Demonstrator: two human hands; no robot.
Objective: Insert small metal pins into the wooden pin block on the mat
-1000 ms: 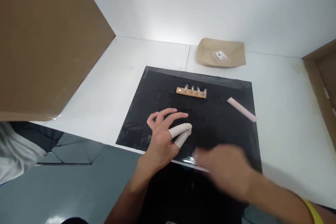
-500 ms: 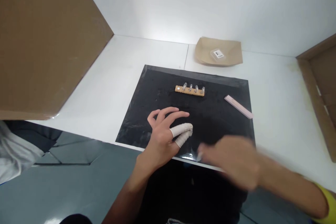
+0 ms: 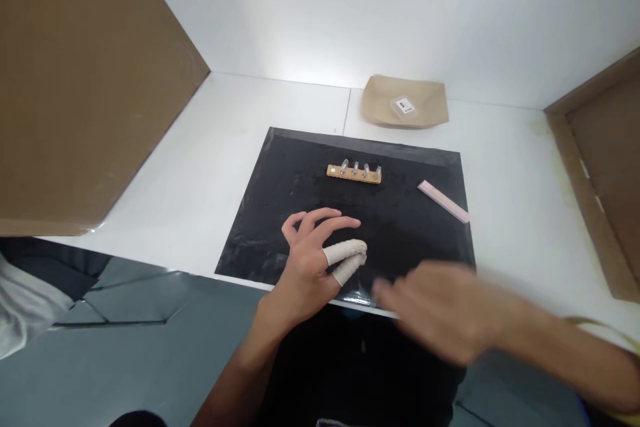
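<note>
My left hand [image 3: 313, 263] is over the near part of a black mat [image 3: 300, 173]. White finger cots [image 3: 346, 252] cover its thumb and index finger, whose tips press together; whatever they pinch, if anything, is too small to make out. The other three fingers are spread. My right hand [image 3: 440, 307] is just right of it at the mat's near edge, smeared by motion, so its grip does not show. Beyond both hands lies a tan strip [image 3: 334, 173] bearing several small clear upright pieces [image 3: 367, 169]. A pale pink flat bar [image 3: 444, 201] rests at the mat's right side.
Behind the mat stands a brown paper tray [image 3: 373, 103] holding a small clear labelled case [image 3: 403, 107]. A large brown panel [image 3: 90, 93] rises at the left, and a brown cardboard box [image 3: 590, 213] borders the right. Another person's light sleeve [image 3: 30, 307] shows at the lower left.
My right hand keeps moving quickly beside the left, its blur continuing and its forearm shifted slightly. My left hand holds its pinch. The whole view has shifted slightly.
</note>
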